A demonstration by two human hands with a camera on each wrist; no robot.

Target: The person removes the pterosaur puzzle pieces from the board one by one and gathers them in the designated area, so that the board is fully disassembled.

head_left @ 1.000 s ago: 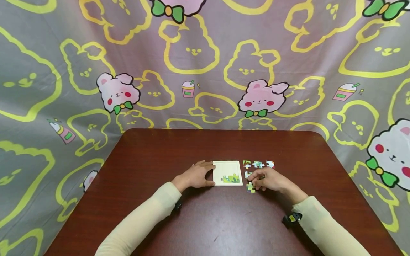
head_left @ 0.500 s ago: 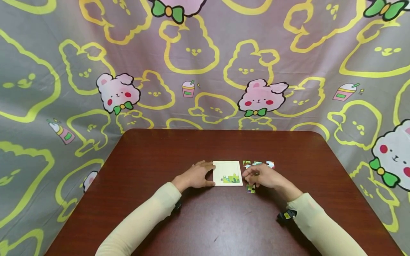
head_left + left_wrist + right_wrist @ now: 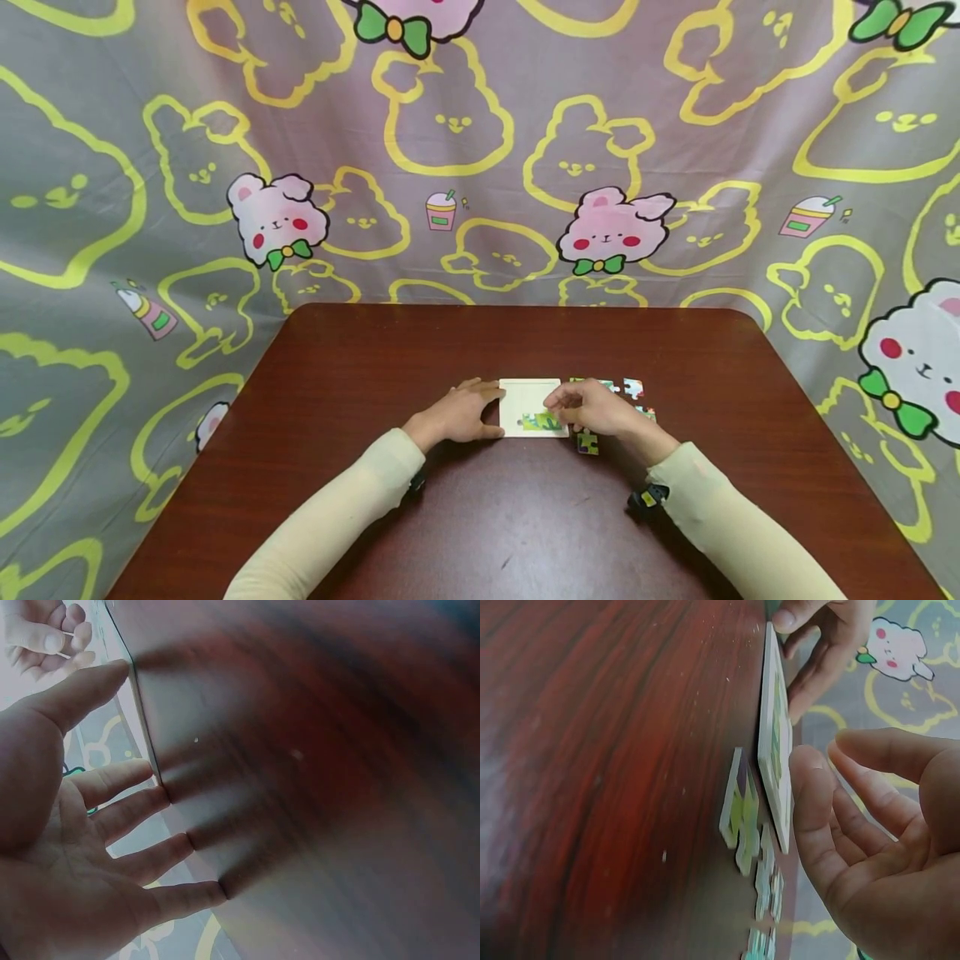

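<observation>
A pale square puzzle tray point(image 3: 517, 396) lies on the table, with a few joined green jigsaw pieces point(image 3: 542, 422) along its lower right part. My left hand point(image 3: 465, 410) rests at the tray's left edge, thumb and fingers spread. The left wrist view shows those fingers straight, their tips on the table. My right hand point(image 3: 596, 408) is over the tray's right side, thumb and forefinger point(image 3: 810, 780) brought close together. Nothing shows between these fingertips; whether a piece is hidden there I cannot tell. A loose green and purple piece point(image 3: 739, 806) lies just beside the tray.
More loose jigsaw pieces lie right of the tray, among them one at the back right point(image 3: 633, 388); my right hand partly covers the group. The dark red wooden table point(image 3: 390, 350) meets a patterned cloth point(image 3: 480, 250) at its far edge.
My right hand has moved left from the loose pieces to over the tray's right side. More pieces at the far right are uncovered. The left hand has stayed at the tray's edge.
</observation>
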